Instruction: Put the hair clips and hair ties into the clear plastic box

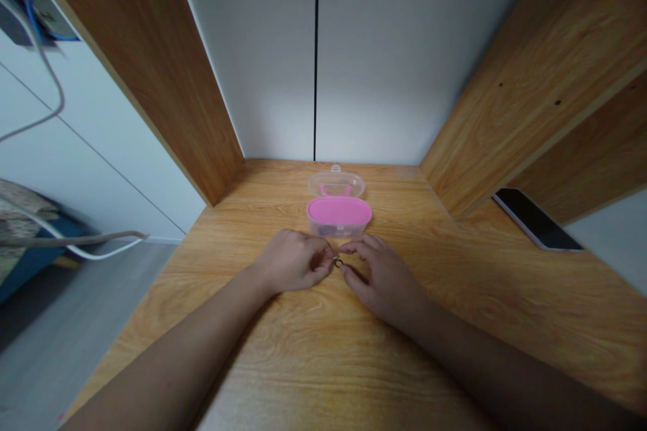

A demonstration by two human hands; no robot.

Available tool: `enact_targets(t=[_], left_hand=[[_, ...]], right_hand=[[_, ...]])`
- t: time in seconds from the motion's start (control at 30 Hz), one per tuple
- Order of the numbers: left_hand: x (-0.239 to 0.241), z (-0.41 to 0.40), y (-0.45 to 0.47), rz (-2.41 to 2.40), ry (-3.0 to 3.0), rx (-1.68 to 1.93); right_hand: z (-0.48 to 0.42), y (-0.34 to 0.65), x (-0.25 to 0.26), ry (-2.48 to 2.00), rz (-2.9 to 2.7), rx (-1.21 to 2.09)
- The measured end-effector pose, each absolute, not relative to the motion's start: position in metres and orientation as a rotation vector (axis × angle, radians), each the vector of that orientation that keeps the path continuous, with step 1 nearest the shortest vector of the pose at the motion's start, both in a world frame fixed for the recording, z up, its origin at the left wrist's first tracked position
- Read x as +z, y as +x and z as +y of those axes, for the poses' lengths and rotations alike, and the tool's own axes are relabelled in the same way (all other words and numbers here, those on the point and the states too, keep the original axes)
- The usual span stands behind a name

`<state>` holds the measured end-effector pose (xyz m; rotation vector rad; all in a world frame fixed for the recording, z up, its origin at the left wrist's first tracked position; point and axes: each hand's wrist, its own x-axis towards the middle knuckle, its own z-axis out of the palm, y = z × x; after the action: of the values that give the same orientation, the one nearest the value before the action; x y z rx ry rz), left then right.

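My left hand (293,261) and my right hand (383,276) rest close together on the wooden desk (313,350). Their fingertips pinch a tiny dark ring-like object (338,262) between them; I cannot make out exactly what it is. Just beyond the hands stands a small pink plastic box (339,215), its clear lid (336,184) flipped open toward the wall.
Wooden side panels (166,74) rise on both sides of the desk, with a white wall behind. A dark phone (536,219) lies on the desk at the right. Cables (75,242) hang at the left, past the desk edge.
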<state>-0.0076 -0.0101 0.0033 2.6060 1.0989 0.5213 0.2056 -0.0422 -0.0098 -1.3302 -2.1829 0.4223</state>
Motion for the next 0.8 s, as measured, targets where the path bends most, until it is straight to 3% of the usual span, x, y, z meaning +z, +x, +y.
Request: enact_targets(t=[0.37, 0.8], left_hand=[[0.0019, -0.0057, -0.0076, 1.363, 2.691, 0.393], [0.0005, -0.0057, -0.0047, 1.357, 2.754, 0.273]], right_hand=[[-0.0424, 0.2068, -0.0104, -1.332, -2.203, 0.431], [-0.0425, 0.2072, -0.0118, -1.337, -2.190, 0.412]])
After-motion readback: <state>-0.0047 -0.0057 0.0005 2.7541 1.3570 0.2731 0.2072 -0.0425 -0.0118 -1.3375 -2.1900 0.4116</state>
